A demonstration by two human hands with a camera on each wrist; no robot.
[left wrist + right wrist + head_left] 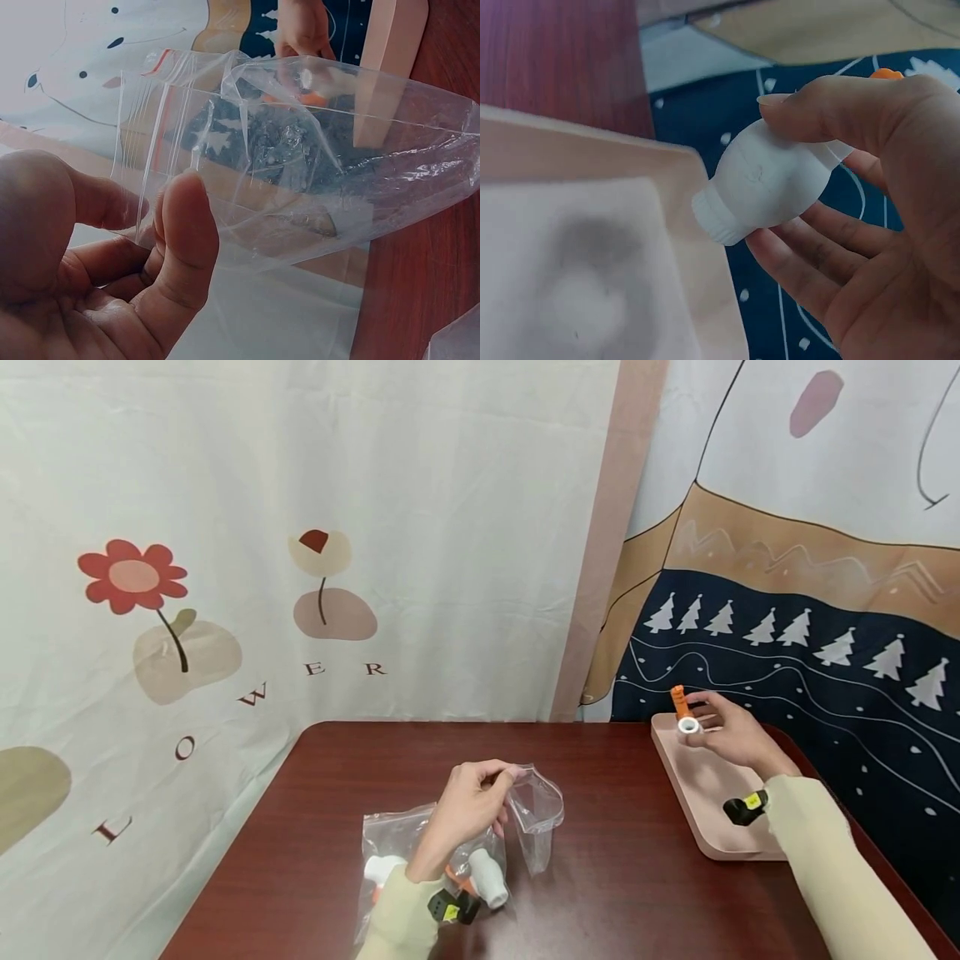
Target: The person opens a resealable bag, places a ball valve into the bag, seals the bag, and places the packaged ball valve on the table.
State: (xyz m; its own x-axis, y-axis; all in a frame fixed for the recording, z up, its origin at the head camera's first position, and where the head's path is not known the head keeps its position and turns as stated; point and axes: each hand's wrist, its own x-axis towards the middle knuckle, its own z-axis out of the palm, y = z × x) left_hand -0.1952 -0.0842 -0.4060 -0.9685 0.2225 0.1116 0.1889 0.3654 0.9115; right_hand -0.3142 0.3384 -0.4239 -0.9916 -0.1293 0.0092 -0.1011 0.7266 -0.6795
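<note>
My left hand [467,800] pinches the zip-seal edge of a clear plastic bag [537,827] above the table. No part shows inside this bag; in the left wrist view, the bag [300,165] spreads out from the thumb and fingers. At the far right, my right hand [735,735] holds a white plastic ball valve [687,726] with an orange handle [679,702]. The valve is over the far end of a pale pink tray [708,806]. Up close, thumb and fingers grip the valve's round white body [769,176], its ribbed end pointing toward the tray [682,210].
Clear zip bags [397,827] lie below my left forearm, holding a white part [489,878] and another white part [382,867], with orange pieces. Behind the dark red table [600,893] hangs a printed curtain [450,527].
</note>
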